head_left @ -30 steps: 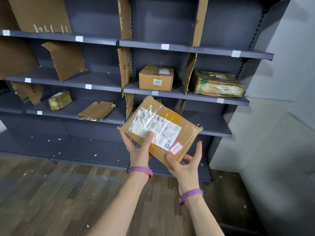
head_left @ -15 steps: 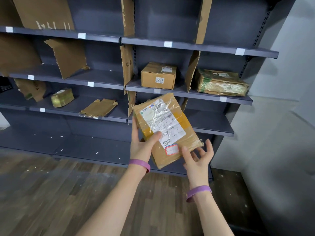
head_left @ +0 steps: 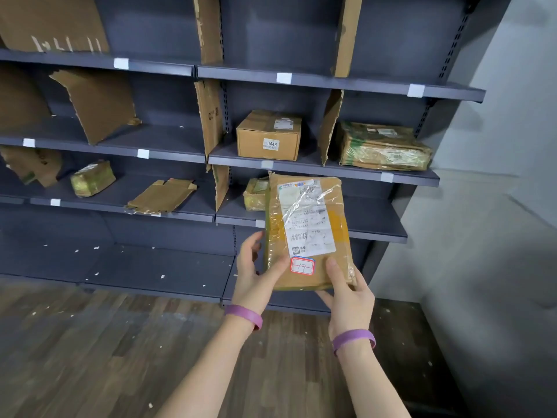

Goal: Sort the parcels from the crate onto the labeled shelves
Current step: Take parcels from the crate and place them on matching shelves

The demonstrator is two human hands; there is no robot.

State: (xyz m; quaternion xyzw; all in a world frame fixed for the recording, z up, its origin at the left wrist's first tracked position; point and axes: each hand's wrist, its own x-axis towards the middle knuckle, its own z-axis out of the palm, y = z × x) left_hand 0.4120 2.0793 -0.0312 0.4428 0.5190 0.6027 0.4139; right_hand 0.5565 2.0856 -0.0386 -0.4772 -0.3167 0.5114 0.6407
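Note:
I hold a flat brown parcel (head_left: 340, 233) upright in front of the dark shelving unit (head_left: 331, 170). It carries a white shipping label under clear tape and a small red-bordered sticker near its lower edge. My left hand (head_left: 256, 276) grips its lower left edge, thumb on the front. My right hand (head_left: 346, 291) grips the lower right corner, thumb on the face and fingers behind. The parcel hangs in front of the third shelf's right bay.
Behind the parcel a small taped parcel (head_left: 256, 194) lies on that shelf. Above sit a box marked 0448 (head_left: 268, 137) and a green-taped parcel (head_left: 382, 146). Another small parcel (head_left: 92, 179) and cardboard scraps (head_left: 162, 196) lie left. Cardboard dividers (head_left: 209, 116) split the bays. A grey wall (head_left: 497, 206) stands right.
The parcel has turned from a slanted pose to upright, label facing me. My right hand went from open beneath it to gripping its lower right corner. The view moved closer to the shelves.

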